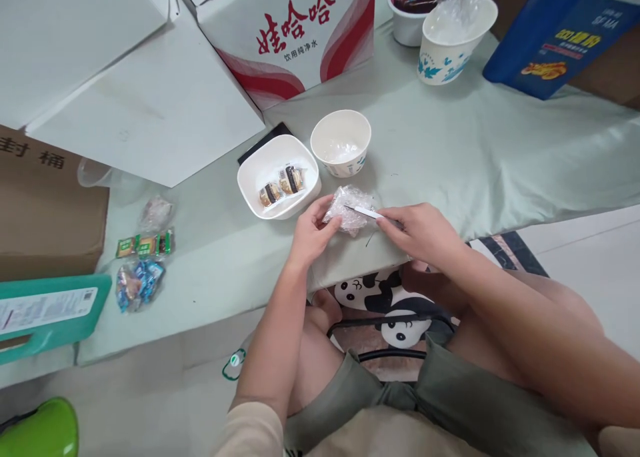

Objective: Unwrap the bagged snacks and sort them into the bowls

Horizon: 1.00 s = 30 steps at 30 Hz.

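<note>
My left hand (319,226) is closed on the side of a crumpled bundle of clear bubble wrap (351,207) near the table's front edge; what is inside it cannot be made out. From the other side, my right hand (417,229) grips a slim craft knife (367,212) with a white and dark body. Its thin dark tip lies against the top of the wrap. Just beyond my left hand stands a white square bowl (249,185) with two small wrapped snacks (281,185) in it. Beside it, a paper cup (345,167) holds clear plastic film.
White cartons (310,40) stand along the back. Another paper cup (445,64) and a blue packet (550,44) are at the back right. Small wrapped snacks (145,244) lie at the left by a teal box (55,310). A green bin (47,427) is on the floor.
</note>
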{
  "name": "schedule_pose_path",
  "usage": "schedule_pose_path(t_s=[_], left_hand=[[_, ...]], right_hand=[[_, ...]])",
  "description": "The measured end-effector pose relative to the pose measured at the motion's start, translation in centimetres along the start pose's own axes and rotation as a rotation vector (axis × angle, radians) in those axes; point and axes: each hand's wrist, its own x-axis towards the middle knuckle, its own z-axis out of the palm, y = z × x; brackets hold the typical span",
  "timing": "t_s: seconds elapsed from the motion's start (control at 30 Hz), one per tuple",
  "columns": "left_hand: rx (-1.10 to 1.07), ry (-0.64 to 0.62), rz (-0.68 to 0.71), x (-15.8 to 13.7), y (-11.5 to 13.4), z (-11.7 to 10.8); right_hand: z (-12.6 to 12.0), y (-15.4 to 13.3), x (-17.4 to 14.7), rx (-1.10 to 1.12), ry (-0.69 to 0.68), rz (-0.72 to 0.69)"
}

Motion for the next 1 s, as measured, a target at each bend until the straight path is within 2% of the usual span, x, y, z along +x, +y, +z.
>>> schedule_pose_path(t_s=[0.13,0.23,0.33,0.4,0.47,0.53,0.6,0.67,0.8,0.9,1.0], left_hand=[[0.043,-0.019,0.019,0.2,-0.3,-0.1],[0.175,0.038,0.099,0.3,-0.5,-0.2],[0.446,0.145,0.311,0.2,-0.4,0.1],[0.612,0.137,0.454,0.1,-0.2,0.4],[0.706,0.088,0.508,0.0,0.0,0.8],[0.747,0.078,0.500,0.0,0.0,1.1],[0.737,0.117,0.484,0.0,0.1,1.3],[0.687,0.151,0.467,0.0,0.3,1.4],[0.575,0.172,0.407,-0.5,0.7,1.7],[0.454,0.186,0.345,-1.0,0.7,1.8],[0.180,0.194,0.226,-1.4,0.5,1.3]], right_hand=[[-0.9,1.5,-1.9,-0.076,-0.050,0.073],[-1.8,3.6,-3.5,-0.064,-0.031,0.086],[-2.3,5.6,-3.7,-0.081,0.146,0.078],[-2.2,6.5,-3.0,-0.154,0.257,0.107],[-1.9,7.0,-1.9,-0.236,0.303,0.133],[-1.6,7.1,-0.9,-0.303,0.365,0.128],[-1.2,6.7,-0.2,-0.319,0.457,0.086],[-0.6,5.8,0.1,-0.243,0.484,-0.020],[1.2,3.1,0.4,0.057,0.300,-0.255],[2.7,1.3,0.7,0.215,0.200,-0.276],[3.6,0.4,1.3,0.290,0.207,-0.268]])
